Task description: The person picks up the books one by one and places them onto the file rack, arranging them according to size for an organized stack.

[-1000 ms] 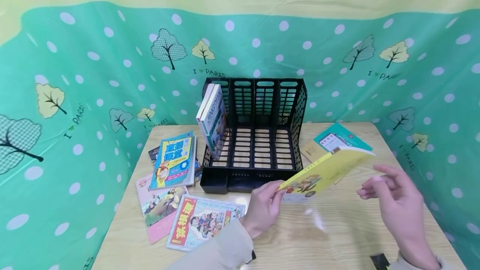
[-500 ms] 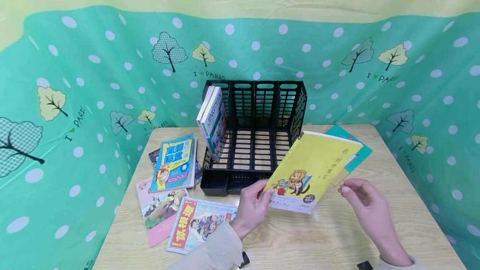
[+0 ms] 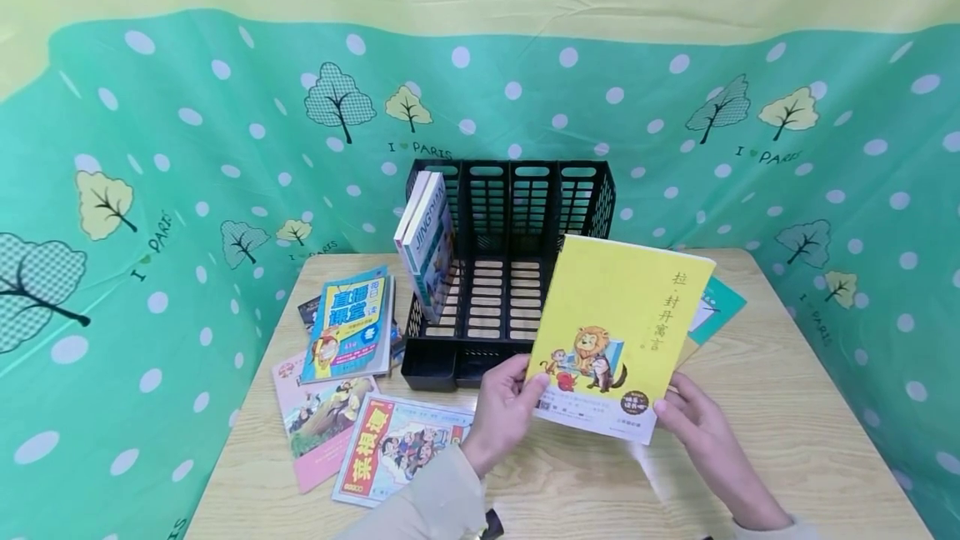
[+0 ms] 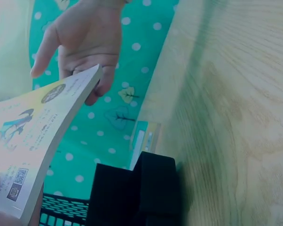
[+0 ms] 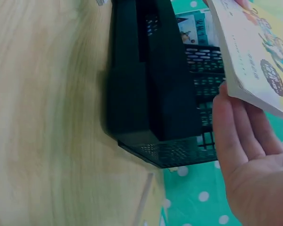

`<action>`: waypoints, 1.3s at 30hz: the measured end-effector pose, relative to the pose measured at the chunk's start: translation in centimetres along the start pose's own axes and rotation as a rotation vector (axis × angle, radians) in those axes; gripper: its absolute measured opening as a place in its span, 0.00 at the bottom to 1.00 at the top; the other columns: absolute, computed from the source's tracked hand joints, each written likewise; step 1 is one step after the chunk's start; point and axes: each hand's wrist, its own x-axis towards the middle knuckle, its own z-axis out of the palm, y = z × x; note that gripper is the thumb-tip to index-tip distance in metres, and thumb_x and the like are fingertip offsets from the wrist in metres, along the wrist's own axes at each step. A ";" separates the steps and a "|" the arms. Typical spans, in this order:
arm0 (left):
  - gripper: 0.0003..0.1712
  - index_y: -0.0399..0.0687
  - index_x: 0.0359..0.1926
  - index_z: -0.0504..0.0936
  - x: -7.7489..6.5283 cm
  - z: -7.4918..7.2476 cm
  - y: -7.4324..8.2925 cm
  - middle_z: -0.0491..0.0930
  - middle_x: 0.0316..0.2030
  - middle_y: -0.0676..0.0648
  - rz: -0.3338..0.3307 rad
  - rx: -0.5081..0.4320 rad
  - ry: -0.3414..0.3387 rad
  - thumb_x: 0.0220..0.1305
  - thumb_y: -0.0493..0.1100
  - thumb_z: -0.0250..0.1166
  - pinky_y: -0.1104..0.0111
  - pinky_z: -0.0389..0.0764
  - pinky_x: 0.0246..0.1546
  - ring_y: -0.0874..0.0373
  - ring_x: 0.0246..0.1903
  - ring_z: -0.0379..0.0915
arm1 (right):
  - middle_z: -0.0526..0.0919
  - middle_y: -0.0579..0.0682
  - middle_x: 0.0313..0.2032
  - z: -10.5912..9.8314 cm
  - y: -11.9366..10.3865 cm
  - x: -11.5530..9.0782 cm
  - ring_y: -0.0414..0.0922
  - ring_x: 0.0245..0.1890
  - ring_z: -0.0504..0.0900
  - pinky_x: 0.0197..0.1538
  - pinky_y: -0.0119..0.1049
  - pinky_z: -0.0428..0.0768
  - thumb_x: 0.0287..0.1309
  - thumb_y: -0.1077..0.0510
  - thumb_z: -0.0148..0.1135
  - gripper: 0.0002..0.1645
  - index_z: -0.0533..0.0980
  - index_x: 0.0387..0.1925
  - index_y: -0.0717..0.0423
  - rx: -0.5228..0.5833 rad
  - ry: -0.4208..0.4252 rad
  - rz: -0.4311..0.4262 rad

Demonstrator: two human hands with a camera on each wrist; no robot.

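A yellow paperback book (image 3: 611,332) with a lion and other animals on its cover is held up in front of the black desk file rack (image 3: 487,298). My left hand (image 3: 504,407) pinches its lower left corner, thumb on the cover. At the lower right corner is my right hand (image 3: 701,432). Its fingers (image 5: 242,127) reach straight behind the book's edge in the right wrist view, while in the left wrist view its thumb stands off the cover. Two books (image 3: 427,244) stand upright in the rack's leftmost slot.
Left of the rack lie a blue and yellow book (image 3: 348,327) on other books, a pink book (image 3: 322,432) and a comic book (image 3: 405,448). Behind the yellow book, at right, a green booklet (image 3: 720,307) is partly hidden. A polka-dot cloth (image 3: 660,107) surrounds the wooden table (image 3: 787,407).
The yellow book has turned from edge-on so its cover faces me. My right hand has moved left to the book's lower right corner. My left hand still grips it, slightly shifted.
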 end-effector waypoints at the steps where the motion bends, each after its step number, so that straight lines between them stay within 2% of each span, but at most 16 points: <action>1: 0.11 0.45 0.47 0.81 0.0 0.0 0.0 0.85 0.35 0.48 -0.012 -0.008 0.001 0.65 0.35 0.61 0.65 0.84 0.34 0.55 0.32 0.83 | 0.84 0.51 0.46 0.1 0.2 0.0 0.46 0.44 0.83 0.48 0.34 0.80 0.69 0.68 0.45 0.25 0.58 0.65 0.71 0.029 -0.017 -0.016; 5: 0.12 0.42 0.48 0.81 0.1 0.0 0.2 0.85 0.36 0.46 -0.066 -0.024 0.002 0.64 0.33 0.60 0.67 0.84 0.35 0.54 0.33 0.83 | 0.82 0.52 0.49 0.3 0.7 -0.1 0.45 0.47 0.82 0.48 0.36 0.81 0.69 0.70 0.43 0.26 0.56 0.67 0.70 0.119 -0.062 -0.056; 11: 0.12 0.36 0.48 0.80 -0.3 0.1 2.3 0.85 0.37 0.41 -0.116 -0.047 -0.003 0.64 0.30 0.58 0.66 0.83 0.39 0.51 0.36 0.83 | 0.83 0.50 0.48 0.7 0.8 0.0 0.47 0.45 0.83 0.47 0.37 0.82 0.68 0.69 0.47 0.27 0.57 0.67 0.70 0.111 -0.020 0.014; 16: 0.12 0.40 0.49 0.80 -0.1 0.1 0.5 0.85 0.38 0.44 -0.155 -0.070 0.014 0.64 0.31 0.59 0.67 0.83 0.39 0.53 0.36 0.83 | 0.84 0.48 0.45 1.1 0.9 -0.1 0.47 0.43 0.84 0.44 0.40 0.83 0.67 0.63 0.53 0.27 0.61 0.65 0.69 0.070 0.005 0.109; 19: 0.12 0.43 0.49 0.81 0.0 0.1 -0.3 0.86 0.37 0.46 -0.176 -0.076 0.027 0.64 0.34 0.60 0.67 0.83 0.39 0.54 0.36 0.83 | 0.85 0.50 0.45 1.2 1.0 -0.1 0.47 0.43 0.84 0.44 0.40 0.83 0.68 0.62 0.53 0.27 0.61 0.64 0.69 0.061 0.003 0.129; 25: 0.13 0.43 0.50 0.80 -0.2 0.1 -0.7 0.86 0.38 0.46 -0.184 -0.092 0.022 0.64 0.35 0.61 0.66 0.83 0.39 0.54 0.37 0.83 | 0.84 0.52 0.45 1.3 1.1 -0.2 0.49 0.43 0.84 0.44 0.41 0.83 0.68 0.62 0.52 0.25 0.63 0.62 0.70 0.065 0.001 0.101; 30: 0.13 0.40 0.49 0.80 -0.2 -0.1 -1.3 0.85 0.38 0.43 -0.174 -0.107 0.008 0.64 0.35 0.60 0.67 0.83 0.39 0.54 0.36 0.83 | 0.84 0.54 0.45 1.4 0.9 -0.1 0.48 0.42 0.85 0.43 0.40 0.83 0.67 0.63 0.53 0.24 0.65 0.61 0.70 0.005 0.031 0.072; 33: 0.12 0.39 0.48 0.80 -0.2 -0.3 -1.6 0.85 0.38 0.43 -0.191 -0.120 0.001 0.63 0.34 0.61 0.68 0.83 0.37 0.54 0.35 0.83 | 0.85 0.55 0.43 1.4 0.7 -0.1 0.48 0.40 0.85 0.41 0.40 0.84 0.67 0.62 0.54 0.23 0.67 0.60 0.69 -0.039 0.059 0.064; 39: 0.14 0.38 0.48 0.80 0.6 -1.2 -1.0 0.85 0.39 0.41 -0.200 -0.139 -0.009 0.59 0.34 0.65 0.65 0.82 0.43 0.51 0.39 0.83 | 0.85 0.56 0.42 1.4 0.4 -0.3 0.47 0.38 0.86 0.39 0.39 0.84 0.66 0.64 0.55 0.21 0.70 0.58 0.67 -0.096 0.052 0.019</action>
